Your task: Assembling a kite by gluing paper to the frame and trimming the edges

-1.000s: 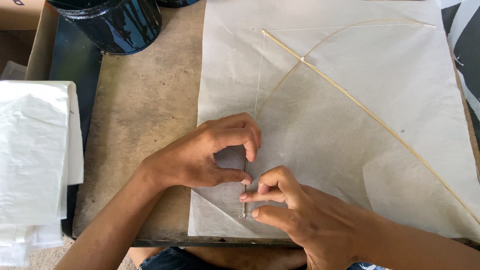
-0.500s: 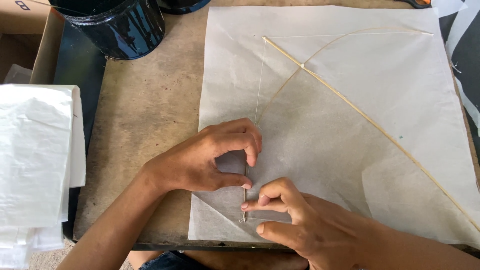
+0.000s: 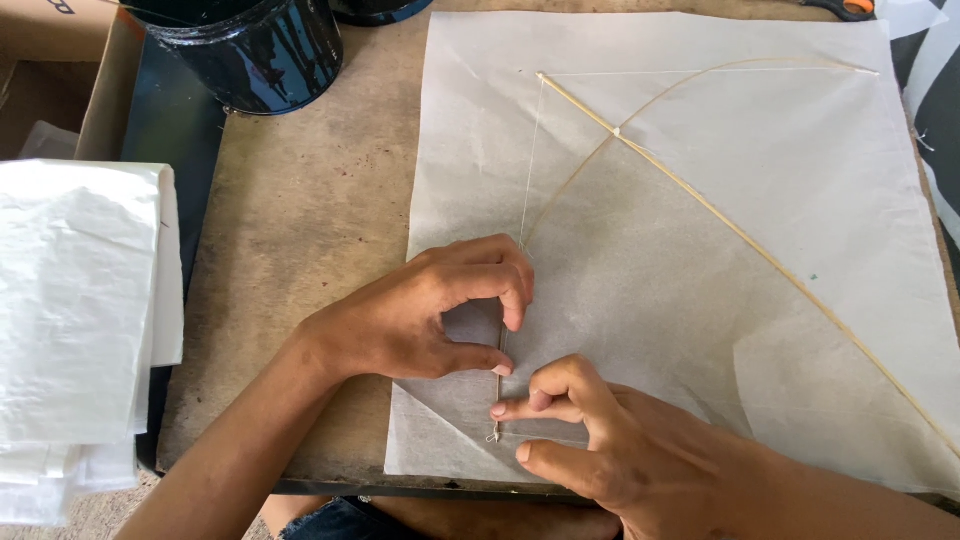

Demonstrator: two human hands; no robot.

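Right hand slid lower, left hand pressing bamboo stick, white paper

Thin, matt, translucent white paper carries slim pale wooden sticks on a rough, stained wooden table, with a glossy black bucket at eleven o'clock.

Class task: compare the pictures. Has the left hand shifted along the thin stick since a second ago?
No. The left hand stays pressed on the thin stick, in the same spot relative to the paper's folded corner.
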